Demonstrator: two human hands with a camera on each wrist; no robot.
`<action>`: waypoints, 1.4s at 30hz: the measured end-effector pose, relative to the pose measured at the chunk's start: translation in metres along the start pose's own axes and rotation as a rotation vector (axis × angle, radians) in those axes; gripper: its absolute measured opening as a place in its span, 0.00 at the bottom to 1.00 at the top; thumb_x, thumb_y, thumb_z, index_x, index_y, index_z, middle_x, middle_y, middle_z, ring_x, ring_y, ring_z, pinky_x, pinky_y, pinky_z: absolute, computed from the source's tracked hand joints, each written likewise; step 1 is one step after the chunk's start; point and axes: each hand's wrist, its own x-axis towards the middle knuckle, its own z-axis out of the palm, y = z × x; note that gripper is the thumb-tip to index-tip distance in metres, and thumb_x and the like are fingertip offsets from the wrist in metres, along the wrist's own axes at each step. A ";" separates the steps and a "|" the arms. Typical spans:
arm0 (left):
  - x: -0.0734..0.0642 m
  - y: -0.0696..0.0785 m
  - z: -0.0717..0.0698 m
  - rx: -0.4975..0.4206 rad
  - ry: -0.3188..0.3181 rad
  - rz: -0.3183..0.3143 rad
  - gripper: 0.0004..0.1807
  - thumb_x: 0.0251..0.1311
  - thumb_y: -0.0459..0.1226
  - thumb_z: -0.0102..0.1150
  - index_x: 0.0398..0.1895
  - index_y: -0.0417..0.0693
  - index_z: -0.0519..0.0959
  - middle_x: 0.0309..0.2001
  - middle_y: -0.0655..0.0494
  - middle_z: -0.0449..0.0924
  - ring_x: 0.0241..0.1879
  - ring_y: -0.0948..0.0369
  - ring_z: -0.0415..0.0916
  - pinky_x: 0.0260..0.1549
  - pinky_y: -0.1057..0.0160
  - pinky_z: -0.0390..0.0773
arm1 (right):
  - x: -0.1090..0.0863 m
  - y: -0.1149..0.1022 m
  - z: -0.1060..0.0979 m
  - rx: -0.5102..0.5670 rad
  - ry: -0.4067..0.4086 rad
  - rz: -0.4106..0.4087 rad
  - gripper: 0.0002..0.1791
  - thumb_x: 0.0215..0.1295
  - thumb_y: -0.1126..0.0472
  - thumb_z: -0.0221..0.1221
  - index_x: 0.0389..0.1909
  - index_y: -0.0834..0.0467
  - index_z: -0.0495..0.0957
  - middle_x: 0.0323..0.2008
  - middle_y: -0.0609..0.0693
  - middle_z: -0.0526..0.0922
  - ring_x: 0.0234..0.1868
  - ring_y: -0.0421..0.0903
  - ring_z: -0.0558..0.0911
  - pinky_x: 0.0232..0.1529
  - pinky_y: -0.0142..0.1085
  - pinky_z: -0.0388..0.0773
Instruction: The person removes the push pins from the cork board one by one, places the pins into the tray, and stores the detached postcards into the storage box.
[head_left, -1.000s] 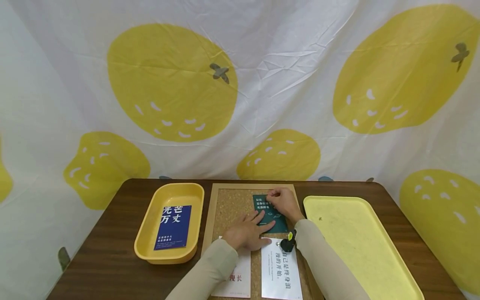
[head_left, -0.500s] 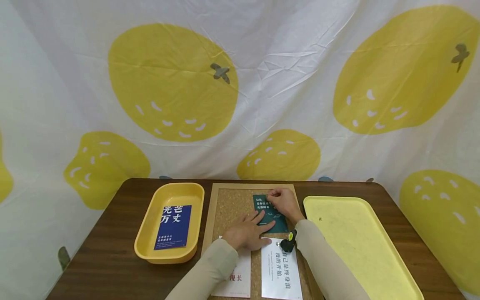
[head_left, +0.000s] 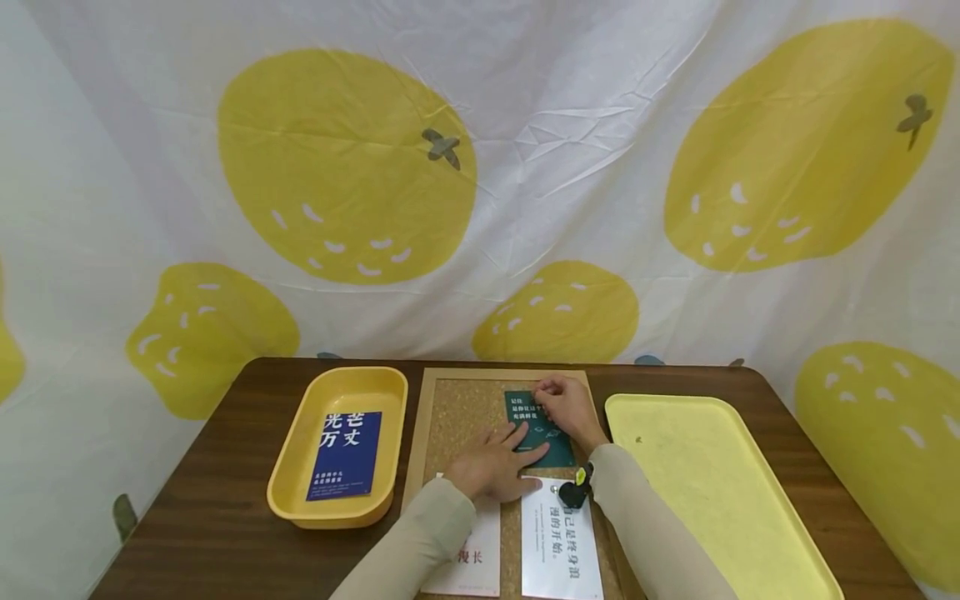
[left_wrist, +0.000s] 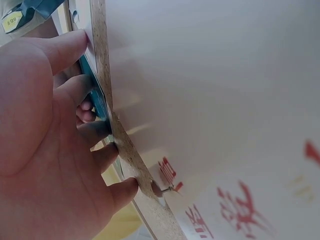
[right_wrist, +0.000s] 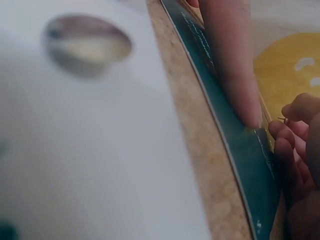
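A dark green card lies on the upper right of the cork board. My left hand rests with spread, straight fingers at the card's lower left; its thumb reaches the white card with dark writing below. Near the green card's top right, my right hand pinches a thumbtack, whose thin pin shows between the fingertips in the right wrist view. A round metal thumbtack sits in the dark-lettered white card. My left forearm partly covers another white card with red writing, also tacked.
Left of the board stands a yellow tub with a blue card inside. A shallow pale yellow tray lies to the right. All rest on a brown wooden table, before a hanging lemon-print cloth.
Both hands keep their places on the green card, with no clear movement. The head view has shifted very slightly.
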 end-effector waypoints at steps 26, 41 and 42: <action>0.001 -0.001 -0.002 0.005 0.001 0.014 0.34 0.68 0.64 0.44 0.76 0.78 0.54 0.80 0.59 0.45 0.79 0.56 0.42 0.75 0.49 0.48 | -0.003 0.000 -0.004 0.071 0.017 -0.052 0.07 0.66 0.64 0.62 0.40 0.64 0.82 0.29 0.56 0.84 0.22 0.42 0.79 0.23 0.30 0.79; 0.002 -0.001 -0.002 -0.013 -0.016 0.003 0.34 0.68 0.64 0.44 0.76 0.79 0.54 0.80 0.60 0.44 0.79 0.57 0.41 0.75 0.49 0.46 | -0.007 -0.002 -0.019 0.075 0.026 -0.056 0.08 0.65 0.66 0.63 0.41 0.67 0.82 0.28 0.58 0.85 0.22 0.43 0.79 0.23 0.30 0.79; 0.002 -0.001 -0.002 -0.014 -0.017 0.004 0.34 0.68 0.64 0.44 0.76 0.79 0.54 0.80 0.60 0.44 0.79 0.57 0.41 0.75 0.49 0.46 | -0.007 -0.002 -0.020 0.076 0.019 -0.052 0.08 0.65 0.66 0.63 0.41 0.66 0.82 0.28 0.58 0.84 0.22 0.43 0.79 0.23 0.30 0.79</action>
